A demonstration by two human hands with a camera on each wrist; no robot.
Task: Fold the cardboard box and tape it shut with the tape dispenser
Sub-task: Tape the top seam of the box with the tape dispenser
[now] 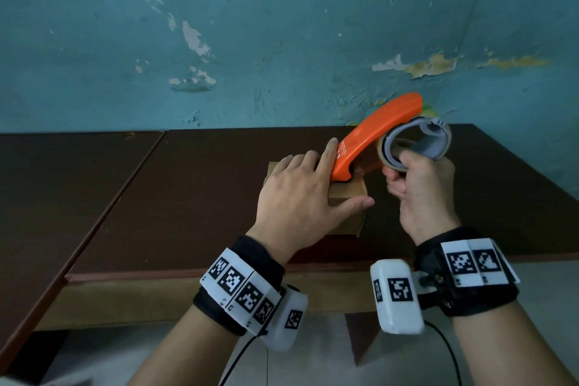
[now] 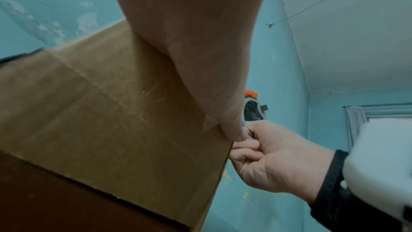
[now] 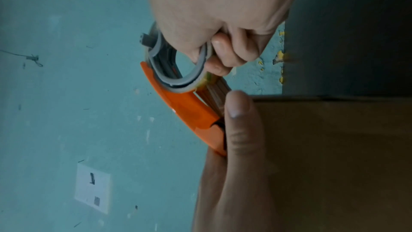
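Observation:
A small brown cardboard box [image 1: 347,194] sits on the dark brown table [image 1: 203,197]. My left hand [image 1: 313,185] lies flat on its top with straight fingers, the thumb stretched along the near edge. My right hand [image 1: 407,178] grips the grey roll ring of the orange tape dispenser [image 1: 376,141]. The dispenser's nose rests on the box top beside my left index finger. In the left wrist view the box [image 2: 111,112] fills the left side and my right hand [image 2: 278,156] shows beside it. The right wrist view shows the dispenser [image 3: 189,110] against the box [image 3: 334,147].
A peeling teal wall [image 1: 282,41] rises right behind the table. A second dark table [image 1: 62,182] adjoins on the left. The table's front edge [image 1: 188,276] runs just beyond my wrists. A light floor [image 1: 329,354] lies below.

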